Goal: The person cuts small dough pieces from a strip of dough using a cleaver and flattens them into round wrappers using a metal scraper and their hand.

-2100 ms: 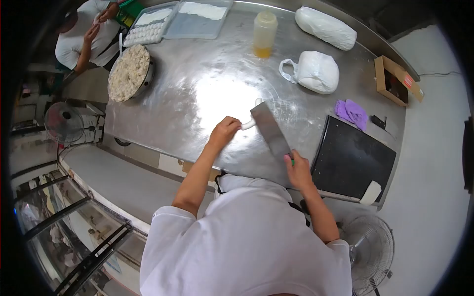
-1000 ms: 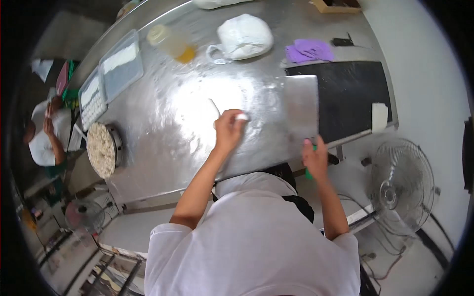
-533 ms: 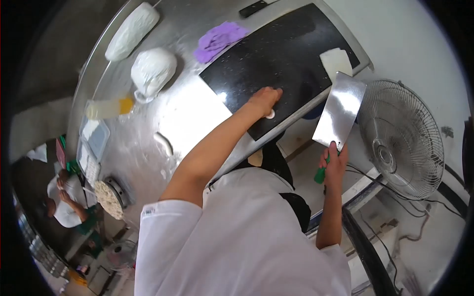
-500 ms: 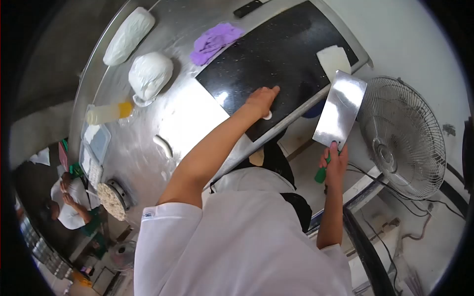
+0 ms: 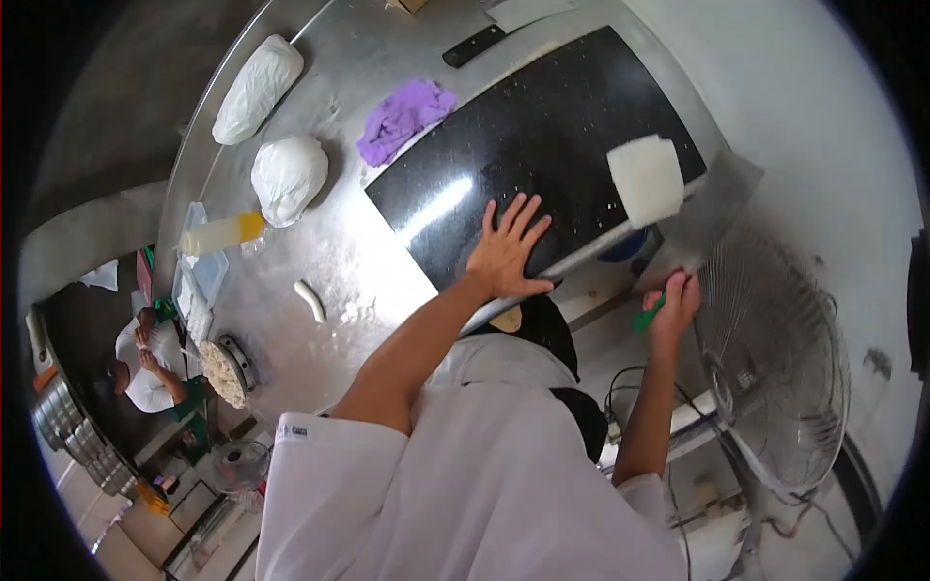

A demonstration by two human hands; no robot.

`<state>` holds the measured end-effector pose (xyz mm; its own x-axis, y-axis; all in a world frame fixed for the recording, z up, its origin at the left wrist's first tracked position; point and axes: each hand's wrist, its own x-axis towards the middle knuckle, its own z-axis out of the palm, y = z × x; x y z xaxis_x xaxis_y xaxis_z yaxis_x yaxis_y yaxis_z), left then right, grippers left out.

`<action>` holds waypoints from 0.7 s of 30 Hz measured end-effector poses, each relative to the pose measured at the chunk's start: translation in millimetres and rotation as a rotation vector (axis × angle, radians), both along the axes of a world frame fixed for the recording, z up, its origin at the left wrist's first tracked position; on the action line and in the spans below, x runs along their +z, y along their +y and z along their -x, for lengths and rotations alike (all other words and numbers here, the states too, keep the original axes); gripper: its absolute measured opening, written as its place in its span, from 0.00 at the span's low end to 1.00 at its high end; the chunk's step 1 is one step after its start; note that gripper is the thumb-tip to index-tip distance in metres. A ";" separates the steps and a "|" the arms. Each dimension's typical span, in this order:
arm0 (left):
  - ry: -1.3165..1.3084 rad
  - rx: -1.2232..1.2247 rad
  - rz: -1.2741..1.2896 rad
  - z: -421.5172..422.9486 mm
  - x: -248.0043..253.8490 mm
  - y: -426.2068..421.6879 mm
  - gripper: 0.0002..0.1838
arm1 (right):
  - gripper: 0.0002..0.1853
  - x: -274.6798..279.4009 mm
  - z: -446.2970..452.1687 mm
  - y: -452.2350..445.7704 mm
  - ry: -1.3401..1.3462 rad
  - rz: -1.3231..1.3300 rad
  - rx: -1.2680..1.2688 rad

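My left hand (image 5: pixel 509 250) lies flat with fingers spread at the front edge of a black board (image 5: pixel 542 126); anything beneath the palm is hidden. My right hand (image 5: pixel 671 308) is wrapped round the green handle of a cleaver (image 5: pixel 712 213). Its broad blade is smeared by motion, to the right of the board. Close to that blade, a stack of white square sheets (image 5: pixel 646 184) rests on the board's right end. A short, curved white roll, probably dough (image 5: pixel 310 302), lies on the metal table (image 5: pixel 358 261) left of my left arm.
A purple cloth (image 5: pixel 405 118) and a black-handled knife (image 5: pixel 475 45) lie beyond the board. Two white plastic-wrapped bundles (image 5: pixel 291 179), a yellow-capped bottle (image 5: pixel 221 235) and a tray stand at left. A fan (image 5: pixel 775 368) stands at right. Another person (image 5: pixel 150 358) is at far left.
My left hand has gone from pressing near a small white piece, now out of sight, to lying flat with spread fingers. The cleaver has swung to the right and blurred. The view has shifted.
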<state>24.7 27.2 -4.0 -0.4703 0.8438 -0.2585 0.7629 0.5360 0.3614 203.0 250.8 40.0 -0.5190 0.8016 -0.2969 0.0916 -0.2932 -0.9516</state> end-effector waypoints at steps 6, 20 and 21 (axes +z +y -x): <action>-0.074 -0.095 -0.126 10.3 -10.4 -9.0 0.57 | 0.20 -85.0 16.5 31.5 -0.506 -0.025 0.204; -0.201 -0.312 -0.397 17.9 -14.4 -17.2 0.47 | 0.27 -38.1 20.9 12.1 -0.722 -0.222 0.065; -0.161 -0.294 -0.530 16.4 -22.4 -16.8 0.45 | 0.27 -32.2 13.8 -5.2 -0.637 -0.129 -0.021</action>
